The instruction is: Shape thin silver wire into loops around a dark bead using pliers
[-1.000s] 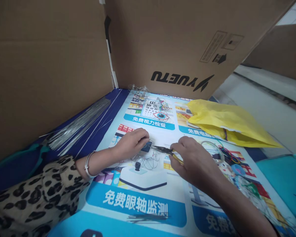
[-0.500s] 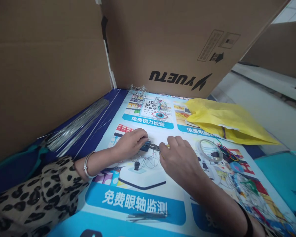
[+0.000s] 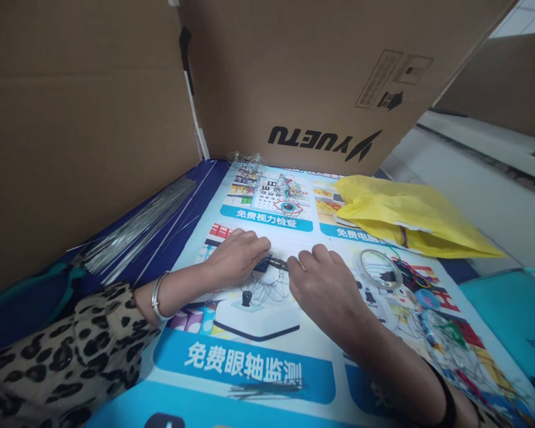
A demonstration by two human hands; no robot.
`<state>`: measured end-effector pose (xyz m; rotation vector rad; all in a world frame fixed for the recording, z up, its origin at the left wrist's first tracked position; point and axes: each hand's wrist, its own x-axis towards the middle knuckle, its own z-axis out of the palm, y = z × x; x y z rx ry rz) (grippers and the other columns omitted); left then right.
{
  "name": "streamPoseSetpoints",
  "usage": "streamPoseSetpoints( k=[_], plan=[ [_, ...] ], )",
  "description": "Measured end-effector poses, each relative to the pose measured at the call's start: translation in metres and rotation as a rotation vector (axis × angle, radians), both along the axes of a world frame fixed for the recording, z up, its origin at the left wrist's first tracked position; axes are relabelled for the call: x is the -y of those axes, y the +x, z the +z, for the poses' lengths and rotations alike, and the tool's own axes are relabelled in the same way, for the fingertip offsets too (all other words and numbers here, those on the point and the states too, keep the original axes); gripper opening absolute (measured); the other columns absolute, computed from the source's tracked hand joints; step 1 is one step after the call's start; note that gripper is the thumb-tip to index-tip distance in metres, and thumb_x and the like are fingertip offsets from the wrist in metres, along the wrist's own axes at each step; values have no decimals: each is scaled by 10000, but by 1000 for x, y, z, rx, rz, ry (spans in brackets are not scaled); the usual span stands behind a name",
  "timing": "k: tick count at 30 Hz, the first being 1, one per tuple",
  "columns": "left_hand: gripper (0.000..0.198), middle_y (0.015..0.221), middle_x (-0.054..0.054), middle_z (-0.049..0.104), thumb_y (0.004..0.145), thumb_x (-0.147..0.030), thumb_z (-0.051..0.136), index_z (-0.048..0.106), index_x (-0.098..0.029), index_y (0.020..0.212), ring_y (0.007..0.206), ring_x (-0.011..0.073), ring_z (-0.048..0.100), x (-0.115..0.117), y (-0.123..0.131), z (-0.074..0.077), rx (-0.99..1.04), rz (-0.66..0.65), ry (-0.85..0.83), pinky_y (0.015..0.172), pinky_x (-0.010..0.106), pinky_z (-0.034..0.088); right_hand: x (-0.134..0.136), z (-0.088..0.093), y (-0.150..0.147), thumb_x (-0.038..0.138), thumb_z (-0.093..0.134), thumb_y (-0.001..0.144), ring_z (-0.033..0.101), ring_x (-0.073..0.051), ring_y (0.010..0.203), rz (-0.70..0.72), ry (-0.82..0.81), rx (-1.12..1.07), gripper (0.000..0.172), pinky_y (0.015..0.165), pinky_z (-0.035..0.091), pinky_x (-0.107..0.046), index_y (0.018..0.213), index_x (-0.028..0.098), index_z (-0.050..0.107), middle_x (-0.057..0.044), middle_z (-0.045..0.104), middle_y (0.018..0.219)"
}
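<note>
"Pliers (image 3: pixel 280 264) and right hand (image 3: pixel 323 282) have moved leftward since a second ago; the nose now reaches the fingertips of the left hand (image 3: pixel 238 257)."

"How are the hands set?"

"Right one curls tightly around the handles. The left bunches its fingers over a small dark blue piece (image 3: pixel 261 265); whether they pinch that or a wire, I can't tell."

"Where's the wire?"

"Thin wire loops (image 3: pixel 267 292) lie on the printed sheet (image 3: pixel 318 365), just below the pliers and between the two hands."

"Which step is this?"

"Plier work on the wire, I'd judge, though the tips are hard to make out. Next calls for a steady left hold and a small, controlled squeeze or twist."

"Any containers?"

"One yellow bag (image 3: pixel 419 214), lying flat beyond the right hand, mouth slightly gaping. Something dark shows at the opening; anything deeper is hidden. Coloured wire (image 3: pixel 414 270) lies near it, outside."
</note>
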<state>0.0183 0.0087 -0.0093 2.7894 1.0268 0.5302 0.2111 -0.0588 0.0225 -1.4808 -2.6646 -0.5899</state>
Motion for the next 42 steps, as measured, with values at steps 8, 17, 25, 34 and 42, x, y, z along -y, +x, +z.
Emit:
streamPoseSetpoints(
  k=[8, 17, 25, 34, 42],
  plan=[
    [170, 662, 9, 497, 889, -184, 349, 457, -176, 757, 696, 159, 447, 0, 1, 6, -63, -45, 76, 684, 302, 289, 4, 0, -5, 133, 443, 812, 408, -238, 761, -32, 0, -17, 149, 609, 234, -354, 818, 153, 590, -97, 551, 761],
    [235, 664, -7, 507, 933, -253, 276, 463, -180, 812, 666, 145, 476, -3, -1, -1, -2, 15, 39, 687, 285, 318, -4, -3, 2, 245, 411, 848, 424, -227, 814, -76, -140, -158, 228, 690, 269, -352, 919, 172, 615, -91, 575, 802],
    [217, 634, -13, 506, 917, -235, 299, 471, -178, 797, 627, 140, 480, -2, -1, -2, -2, 10, 57, 667, 279, 319, -2, 1, 3, 279, 438, 829, 422, -229, 845, -100, -189, -205, 234, 730, 284, -348, 924, 176, 624, -90, 575, 829],
    [256, 647, -20, 507, 935, -266, 262, 441, -188, 769, 609, 139, 448, 1, 1, -1, 7, 36, 18, 616, 256, 318, 0, -5, -8, 280, 422, 832, 448, -222, 851, -159, -171, -214, 246, 754, 293, -337, 950, 175, 610, -87, 580, 852],
    [170, 735, -3, 532, 860, -351, 428, 426, -191, 804, 664, 159, 475, 2, 0, -1, -73, 28, 55, 629, 273, 333, 4, -10, -13, 269, 380, 851, 500, -204, 782, -214, -169, -157, 240, 669, 295, -317, 892, 189, 602, -67, 592, 820]
  ],
)
